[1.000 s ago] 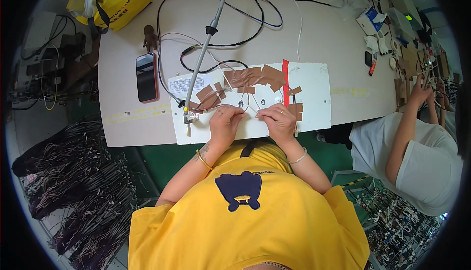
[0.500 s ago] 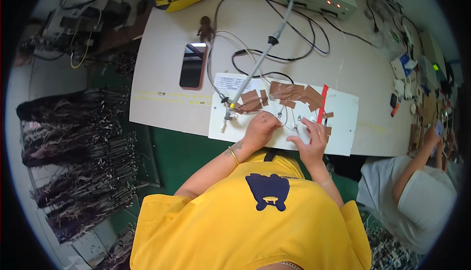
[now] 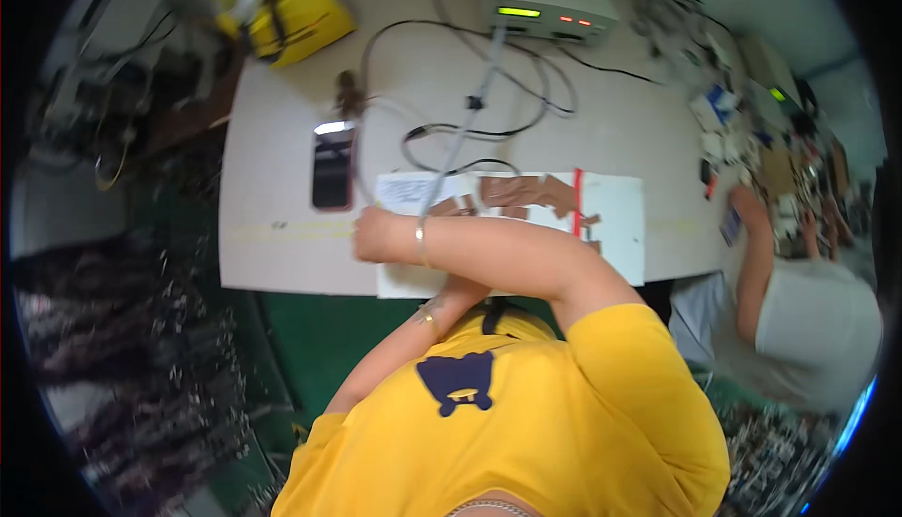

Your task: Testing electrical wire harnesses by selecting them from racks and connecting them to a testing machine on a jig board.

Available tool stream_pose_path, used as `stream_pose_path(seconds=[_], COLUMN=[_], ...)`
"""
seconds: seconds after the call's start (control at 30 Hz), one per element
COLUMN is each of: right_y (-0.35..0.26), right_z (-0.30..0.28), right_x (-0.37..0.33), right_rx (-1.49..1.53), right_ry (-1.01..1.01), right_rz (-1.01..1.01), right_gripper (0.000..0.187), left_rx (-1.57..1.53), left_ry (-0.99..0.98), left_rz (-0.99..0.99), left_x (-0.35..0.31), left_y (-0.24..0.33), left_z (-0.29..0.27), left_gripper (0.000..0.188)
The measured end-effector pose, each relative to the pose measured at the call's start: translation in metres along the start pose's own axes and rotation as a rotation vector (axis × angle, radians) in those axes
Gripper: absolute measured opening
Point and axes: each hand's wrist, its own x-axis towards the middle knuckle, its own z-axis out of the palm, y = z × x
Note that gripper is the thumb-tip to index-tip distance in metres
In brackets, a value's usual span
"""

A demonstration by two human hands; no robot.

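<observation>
My right arm reaches across to the left, over the white board. My right hand is curled at the board's left edge, below the phone; whatever its fingers hold is hidden. Beneath that forearm lies my left hand, near the board's front edge, with only its back and wrist showing and its fingers covered. Brown tape pieces and a red strip are stuck on the board. A thin grey rod slants down to the board, its lower end behind my right forearm.
A phone lies left of the board, a small brown figure above it. Black cables loop toward a box with a lit display. A yellow bag sits far left. At right, another person's arm works near cluttered parts.
My right hand has left the board's right side and crossed over my left hand to the left edge. The head view has shifted, so the table sits lower and further left.
</observation>
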Motion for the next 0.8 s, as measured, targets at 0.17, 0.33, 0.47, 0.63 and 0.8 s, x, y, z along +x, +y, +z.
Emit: stream_pose_path(seconds=[0.17, 0.33, 0.47, 0.63, 0.8], right_y=[0.011, -0.040, -0.125, -0.200, -0.198], right_z=[-0.124, -0.103, -0.032, 0.045, 0.087], right_x=[-0.100, -0.259, -0.332, -0.339, -0.307], right_rx=[1.392, 1.558, 1.572, 2.038, 0.995], right_ry=[1.223, 1.969, 2.159, 1.681, 0.982], right_rz=[0.304, 0.504, 0.925, 1.618, 2.097], right_gripper=[0.021, 0.041, 0.036, 0.029, 0.015], left_rx=[0.033, -0.066, -0.091, -0.021, -0.060], left_ry=[0.048, 0.378, 0.438, 0.400, 0.384], left_rz=[0.126, 0.237, 0.236, 0.227, 0.212], left_x=[0.003, 0.014, 0.014, 0.012, 0.017], left_y=[-0.021, 0.026, 0.043, 0.037, 0.041], left_z=[0.014, -0.023, -0.034, -0.034, -0.031], left_gripper=[0.054, 0.015, 0.012, 0.015, 0.016])
